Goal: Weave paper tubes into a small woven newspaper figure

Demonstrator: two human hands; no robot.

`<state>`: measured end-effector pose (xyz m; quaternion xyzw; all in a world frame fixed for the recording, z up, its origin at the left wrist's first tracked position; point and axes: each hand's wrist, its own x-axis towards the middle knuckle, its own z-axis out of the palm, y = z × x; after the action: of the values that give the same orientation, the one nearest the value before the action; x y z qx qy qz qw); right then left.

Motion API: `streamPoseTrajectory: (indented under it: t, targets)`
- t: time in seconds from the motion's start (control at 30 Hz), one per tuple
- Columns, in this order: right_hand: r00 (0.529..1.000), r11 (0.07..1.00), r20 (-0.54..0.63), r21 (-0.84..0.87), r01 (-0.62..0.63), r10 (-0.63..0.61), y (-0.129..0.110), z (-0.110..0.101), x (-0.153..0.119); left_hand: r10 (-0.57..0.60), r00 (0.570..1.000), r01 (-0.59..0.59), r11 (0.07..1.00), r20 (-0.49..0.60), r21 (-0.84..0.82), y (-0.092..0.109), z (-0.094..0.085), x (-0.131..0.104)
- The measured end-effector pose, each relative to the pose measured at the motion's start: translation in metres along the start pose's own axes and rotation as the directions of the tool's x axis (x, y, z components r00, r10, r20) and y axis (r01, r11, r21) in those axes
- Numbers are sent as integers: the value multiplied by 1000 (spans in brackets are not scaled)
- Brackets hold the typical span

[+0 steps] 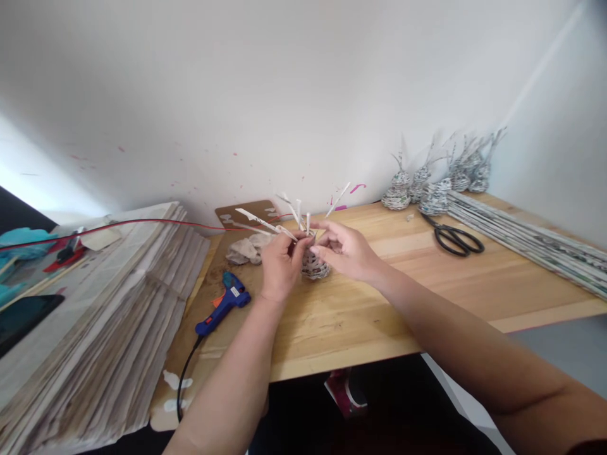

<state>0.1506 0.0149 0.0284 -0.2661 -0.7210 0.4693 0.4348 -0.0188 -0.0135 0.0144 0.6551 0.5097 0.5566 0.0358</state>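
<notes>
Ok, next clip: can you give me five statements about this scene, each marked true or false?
1. The left hand and right hand are both at a small woven piece. True.
2. The glue gun lies right of both hands. False: the blue glue gun lies to their left, on a brown board.
3. Black scissors lie on the wooden table. True.
4. The long paper sticks lie at the table's left end. False: the paper sticks lie on its right side.
5. Other woven pieces stand near the wall. True.

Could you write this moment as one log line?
left hand: pinching at top of woven paper piece | right hand: close beside it | glue gun: lying left | scissors: lying right
</notes>
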Motion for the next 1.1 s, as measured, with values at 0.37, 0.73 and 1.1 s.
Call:
streamPoseTrajectory:
  t: [0.37, 0.73, 1.1]
  targets:
    - [984, 942, -174, -333, -33, -27, 18, -2, 4, 75, 975, -6, 949, 207, -315, 11, 3, -10]
    - [986, 969, -163, -238, -71, 32, 18, -4, 5, -392, 906, 422, 862, 158, -281, -12, 0, 6]
    - [996, 987, -60, -143, -68, 59, 18, -12, 7, -333, 916, 394, 656, 222, -643, -9, 1, 8]
